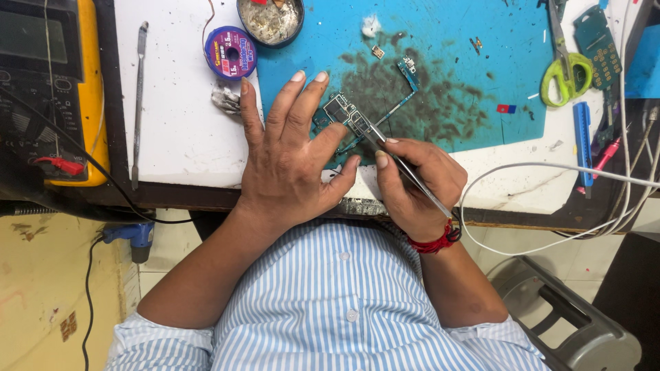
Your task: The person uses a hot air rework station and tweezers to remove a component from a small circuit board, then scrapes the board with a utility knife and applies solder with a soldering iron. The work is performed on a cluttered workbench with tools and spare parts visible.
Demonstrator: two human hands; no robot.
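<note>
A small phone circuit board [338,110] lies on the stained teal work mat [474,75]. My left hand [292,154] lies flat on it, fingers spread, pressing it down with index and middle fingers. My right hand [416,182] pinches metal tweezers [385,148] like a pen; their tips touch a metal shield on the board. A thin flex strip with a small connector [408,77] runs off from the board up and to the right. A red thread band circles my right wrist.
A solder wick spool [232,52] and a round tin [270,19] sit at the back. A metal spudger [138,103] lies left, beside a yellow multimeter [48,89]. Green-handled scissors [565,69], a blue tool [582,141] and white cables [550,168] crowd the right.
</note>
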